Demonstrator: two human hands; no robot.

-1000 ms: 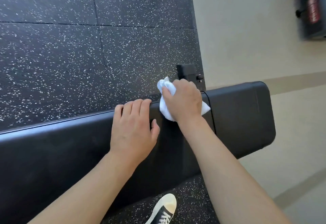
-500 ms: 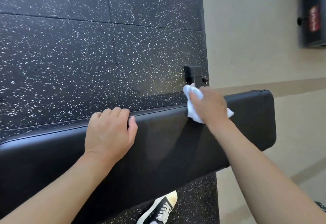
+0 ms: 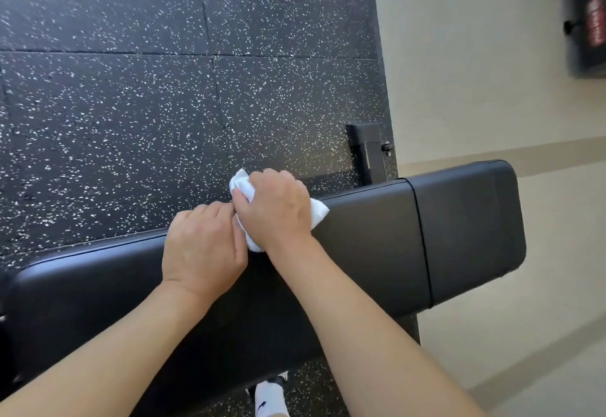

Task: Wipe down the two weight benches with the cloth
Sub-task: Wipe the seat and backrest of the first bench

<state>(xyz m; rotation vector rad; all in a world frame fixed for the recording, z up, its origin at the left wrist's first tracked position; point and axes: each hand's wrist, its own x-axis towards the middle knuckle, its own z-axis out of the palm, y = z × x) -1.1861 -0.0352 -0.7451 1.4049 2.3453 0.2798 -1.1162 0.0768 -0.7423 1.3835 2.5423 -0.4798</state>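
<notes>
A black padded weight bench (image 3: 377, 246) runs across the view from lower left to right, with a seam near its right end. My right hand (image 3: 273, 210) is closed on a crumpled white cloth (image 3: 316, 215) and presses it on the bench's far edge. My left hand (image 3: 201, 249) lies palm down on the pad just left of it, fingers curled over the far edge and touching the right hand. A second black bench (image 3: 587, 16), blurred, with a red label, shows at the top right corner.
Black rubber flooring with white specks (image 3: 131, 105) lies beyond the bench. Beige floor (image 3: 475, 88) covers the right side. A black metal frame post (image 3: 369, 151) rises behind the bench. My shoe (image 3: 270, 395) shows below the bench at the bottom edge.
My right hand has slid the cloth leftward along the far edge of the bench, back from near the seam. It now touches my left hand, which still rests on the pad.
</notes>
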